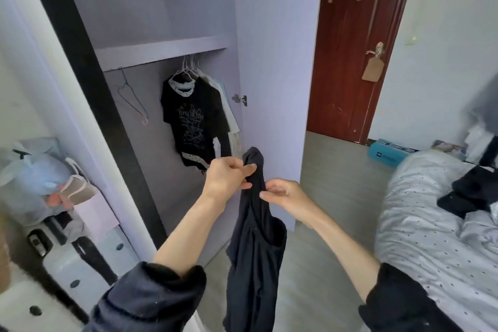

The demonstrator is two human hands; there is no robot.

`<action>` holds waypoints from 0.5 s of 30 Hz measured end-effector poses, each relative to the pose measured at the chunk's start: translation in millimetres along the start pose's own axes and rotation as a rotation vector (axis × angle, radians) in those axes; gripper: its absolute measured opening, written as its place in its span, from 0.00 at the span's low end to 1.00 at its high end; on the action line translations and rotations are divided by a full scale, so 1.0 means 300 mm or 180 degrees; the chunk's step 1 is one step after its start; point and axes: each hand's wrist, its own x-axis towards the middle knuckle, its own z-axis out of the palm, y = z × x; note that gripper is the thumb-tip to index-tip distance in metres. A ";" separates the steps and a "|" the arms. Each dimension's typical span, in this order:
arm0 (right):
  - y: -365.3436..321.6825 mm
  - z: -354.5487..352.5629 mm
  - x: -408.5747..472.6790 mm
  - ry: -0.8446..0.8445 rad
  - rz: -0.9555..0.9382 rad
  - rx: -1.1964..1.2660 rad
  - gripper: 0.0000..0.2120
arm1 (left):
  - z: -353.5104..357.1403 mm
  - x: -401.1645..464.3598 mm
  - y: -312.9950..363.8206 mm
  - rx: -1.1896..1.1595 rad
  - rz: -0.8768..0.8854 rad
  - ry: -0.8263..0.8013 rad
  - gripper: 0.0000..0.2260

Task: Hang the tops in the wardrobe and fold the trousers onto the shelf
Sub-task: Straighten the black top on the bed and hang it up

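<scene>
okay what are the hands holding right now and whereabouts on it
Both hands hold one dark garment. The left hand pinches its bunched top end; the right hand has its grip just below, on the side edge. The rest hangs free.

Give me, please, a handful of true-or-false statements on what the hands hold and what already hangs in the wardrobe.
1. Both the left hand and the right hand pinch the dark garment. True.
2. The rail is bare. False: a black printed top and lighter clothes hang there.
3. An empty hanger hangs left of the tops. True.
4. The wardrobe door is closed. False: it stands open.
</scene>
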 end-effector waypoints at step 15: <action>-0.047 -0.165 0.607 0.0743 -0.0514 -0.0899 0.07 | -0.020 0.535 -0.161 0.2332 0.0196 -0.1367 0.19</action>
